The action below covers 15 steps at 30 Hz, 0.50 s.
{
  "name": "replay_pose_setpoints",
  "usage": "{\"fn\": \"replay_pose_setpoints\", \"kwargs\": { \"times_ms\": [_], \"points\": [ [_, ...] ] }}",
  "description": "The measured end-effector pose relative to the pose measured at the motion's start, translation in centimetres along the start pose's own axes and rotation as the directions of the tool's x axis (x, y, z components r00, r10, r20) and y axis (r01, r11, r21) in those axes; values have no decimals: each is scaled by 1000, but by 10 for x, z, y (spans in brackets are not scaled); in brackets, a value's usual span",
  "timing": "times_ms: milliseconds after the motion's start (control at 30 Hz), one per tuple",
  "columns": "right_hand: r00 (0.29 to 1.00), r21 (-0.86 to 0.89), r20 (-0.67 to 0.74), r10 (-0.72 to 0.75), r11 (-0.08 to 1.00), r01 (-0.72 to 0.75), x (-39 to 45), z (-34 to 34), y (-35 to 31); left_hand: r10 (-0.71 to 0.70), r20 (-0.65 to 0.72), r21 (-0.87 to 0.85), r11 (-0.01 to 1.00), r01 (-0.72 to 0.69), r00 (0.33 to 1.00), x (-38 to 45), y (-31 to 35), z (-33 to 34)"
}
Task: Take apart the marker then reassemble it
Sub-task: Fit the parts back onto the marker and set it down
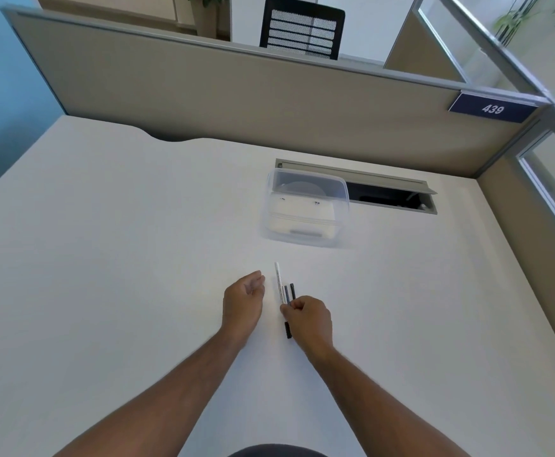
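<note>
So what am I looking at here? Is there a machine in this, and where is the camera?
No machine: these are a person's two bare arms. The single picture comes from a wide-angle camera worn on the head, looking forward and down, so the arms reach in from the bottom.

They work at a white desk inside an office cubicle. The left hand is open and holds nothing. The right hand is closed around marker parts: a white barrel and thin black pieces stick out beyond the fingers, and another black end shows below. Exactly which parts it grips is hard to tell.

Farther back sits a clear plastic box, next to an open cable hatch in the desk.
</note>
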State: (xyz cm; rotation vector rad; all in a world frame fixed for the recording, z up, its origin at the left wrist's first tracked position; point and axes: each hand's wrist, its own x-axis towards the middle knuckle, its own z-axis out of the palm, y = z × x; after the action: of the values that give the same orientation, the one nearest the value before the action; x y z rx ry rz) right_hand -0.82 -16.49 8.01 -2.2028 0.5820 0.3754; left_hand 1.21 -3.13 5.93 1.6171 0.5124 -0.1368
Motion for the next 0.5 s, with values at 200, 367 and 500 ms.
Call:
{"fn": "replay_pose_setpoints", "kwargs": {
  "times_ms": [200,367,500],
  "points": [
    [999,138,38,-35,990,29,-5,0,-6,-151,90,-161,973,163,985,-7,9,5],
    [991,92,85,-105,991,97,-8,-3,-6,-130,144,-162,975,154,981,-14,17,2],
    [984,72,-17,-177,982,177,-2,-21,-11,-142,183,-189,966,176,973,-14,18,-3]
  ]
}}
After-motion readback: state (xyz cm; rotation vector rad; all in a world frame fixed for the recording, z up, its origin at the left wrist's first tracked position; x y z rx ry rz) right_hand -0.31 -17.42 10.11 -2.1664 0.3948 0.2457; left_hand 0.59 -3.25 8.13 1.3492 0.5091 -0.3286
